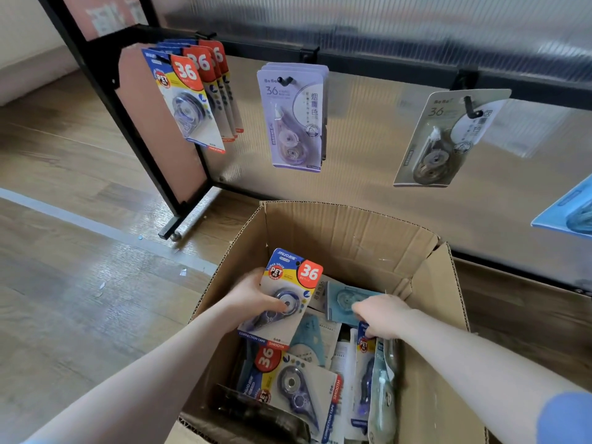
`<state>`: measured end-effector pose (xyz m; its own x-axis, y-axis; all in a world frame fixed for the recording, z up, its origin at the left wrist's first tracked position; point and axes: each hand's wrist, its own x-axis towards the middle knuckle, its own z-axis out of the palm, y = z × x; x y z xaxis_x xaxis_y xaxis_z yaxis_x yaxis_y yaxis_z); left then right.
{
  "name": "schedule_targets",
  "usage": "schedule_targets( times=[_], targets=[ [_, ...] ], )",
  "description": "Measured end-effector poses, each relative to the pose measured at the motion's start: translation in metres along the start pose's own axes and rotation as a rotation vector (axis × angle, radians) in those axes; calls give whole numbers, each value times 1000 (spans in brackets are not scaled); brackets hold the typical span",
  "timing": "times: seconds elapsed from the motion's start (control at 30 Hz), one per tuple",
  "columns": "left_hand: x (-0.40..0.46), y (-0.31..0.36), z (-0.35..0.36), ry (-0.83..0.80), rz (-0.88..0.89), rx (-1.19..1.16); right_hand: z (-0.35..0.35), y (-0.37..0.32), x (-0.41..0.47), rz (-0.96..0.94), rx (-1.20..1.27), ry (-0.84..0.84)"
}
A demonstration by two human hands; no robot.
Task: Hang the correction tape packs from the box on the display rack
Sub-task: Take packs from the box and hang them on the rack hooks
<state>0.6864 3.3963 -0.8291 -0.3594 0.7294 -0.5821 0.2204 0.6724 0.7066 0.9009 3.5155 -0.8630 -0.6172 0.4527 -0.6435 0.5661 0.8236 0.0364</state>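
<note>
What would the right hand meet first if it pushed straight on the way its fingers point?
Probably the teal-blue correction tape pack lying in the cardboard box: the right hand reaches down-left and its fingertips look at or near that pack's edge, though depth is unclear.

Both forearms reach forward and down. The left hand [256, 294] grips a pack [281, 298], thumb on its front; the right hand [382, 318] pinches another pack [364, 342], fingers curled.
</note>
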Motion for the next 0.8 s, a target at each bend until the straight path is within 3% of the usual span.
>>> schedule_targets(
  times=[0.4, 0.57, 0.8],
  targets=[
    [1, 0, 0, 3, 8, 22, 3, 3, 4, -10, 89, -105],
    [0, 0, 0, 15, 15, 7, -1, 9, 6, -103, 364, -84],
    [0, 0, -2, 21, 13, -13, -3, 17, 10, -38, 688, 28]
  ],
)
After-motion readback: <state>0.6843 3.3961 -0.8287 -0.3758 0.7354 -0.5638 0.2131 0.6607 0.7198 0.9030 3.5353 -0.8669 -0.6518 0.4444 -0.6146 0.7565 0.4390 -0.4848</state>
